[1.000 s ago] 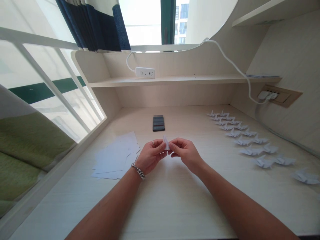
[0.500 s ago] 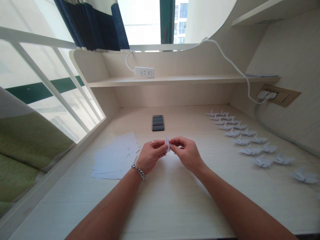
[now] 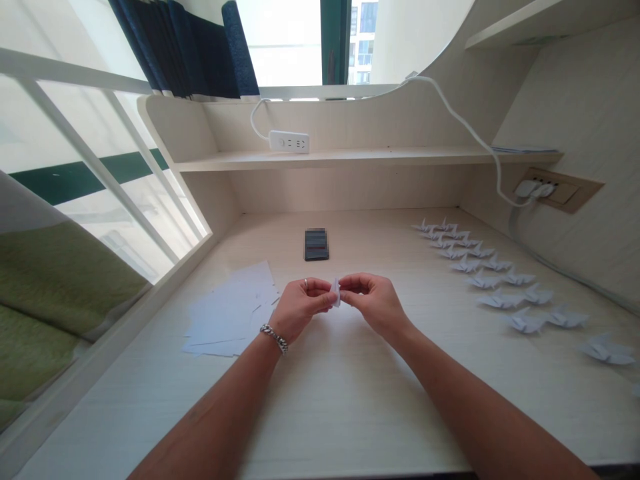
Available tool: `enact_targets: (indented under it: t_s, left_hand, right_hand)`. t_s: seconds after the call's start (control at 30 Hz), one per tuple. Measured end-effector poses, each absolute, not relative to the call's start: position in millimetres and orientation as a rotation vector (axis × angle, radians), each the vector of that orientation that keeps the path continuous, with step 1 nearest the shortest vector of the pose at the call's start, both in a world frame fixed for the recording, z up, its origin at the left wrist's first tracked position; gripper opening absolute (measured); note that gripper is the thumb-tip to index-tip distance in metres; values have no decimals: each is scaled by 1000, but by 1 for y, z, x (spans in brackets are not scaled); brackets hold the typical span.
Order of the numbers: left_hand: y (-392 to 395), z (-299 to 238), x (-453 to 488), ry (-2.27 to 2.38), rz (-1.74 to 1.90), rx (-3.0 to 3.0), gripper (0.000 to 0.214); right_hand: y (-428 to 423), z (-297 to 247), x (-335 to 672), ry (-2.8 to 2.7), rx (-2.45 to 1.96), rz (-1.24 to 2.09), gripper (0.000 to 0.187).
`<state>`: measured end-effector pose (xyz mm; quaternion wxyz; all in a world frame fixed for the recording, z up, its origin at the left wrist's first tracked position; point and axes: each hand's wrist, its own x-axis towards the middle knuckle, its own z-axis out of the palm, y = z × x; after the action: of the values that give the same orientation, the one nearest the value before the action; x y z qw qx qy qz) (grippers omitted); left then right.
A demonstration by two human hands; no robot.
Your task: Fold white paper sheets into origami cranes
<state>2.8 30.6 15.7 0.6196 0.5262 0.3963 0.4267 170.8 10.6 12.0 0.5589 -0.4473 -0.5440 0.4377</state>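
Note:
Both my hands meet above the middle of the pale wooden desk (image 3: 330, 393), pinching a small folded piece of white paper (image 3: 335, 291) between them. My left hand (image 3: 300, 308) wears a ring and a metal chain bracelet, and its fingertips are closed on the paper's left side. My right hand (image 3: 373, 301) is closed on the paper's right side with curled fingers. A loose pile of white paper sheets (image 3: 230, 310) lies on the desk just left of my left hand.
Several folded white paper cranes (image 3: 493, 280) lie in two rows along the desk's right side. A dark phone (image 3: 316, 244) rests behind my hands. A white power strip (image 3: 289, 141) sits on the shelf, and its cable runs to a wall socket (image 3: 543, 189) at right.
The paper shows less above my fingers now than before, as both hands have closed tighter round it. The view has shifted slightly; nothing else on the desk has moved.

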Motion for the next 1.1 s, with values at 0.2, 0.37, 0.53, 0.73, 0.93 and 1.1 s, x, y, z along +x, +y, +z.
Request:
enact_targets:
  t_s: [0.2,0.37,0.53,0.73,0.93,1.1]
  left_hand:
    - [31,17,1,932,951,1255,31]
    - [28,18,4,877,965,1199,35]
    - [25,21,8,846,990,1107,39]
    - [21,25,10,908,900,1228,38]
    - [21,26,6,951,780,1279,38]
    - [23,24,5,945,748,1304,35]
  right_hand:
    - [11,11,171,-1268,-1030,1071,24]
    - [12,12,170,-1266,-1008,1080,22]
    - [11,16,172,-1325,-1007,1085,20]
    - [5,23,179,-1588,-1106,934,9]
    - [1,24,187,-1887,-1172,647,5]
    - [2,23,189,-1973,-1184,559,9]
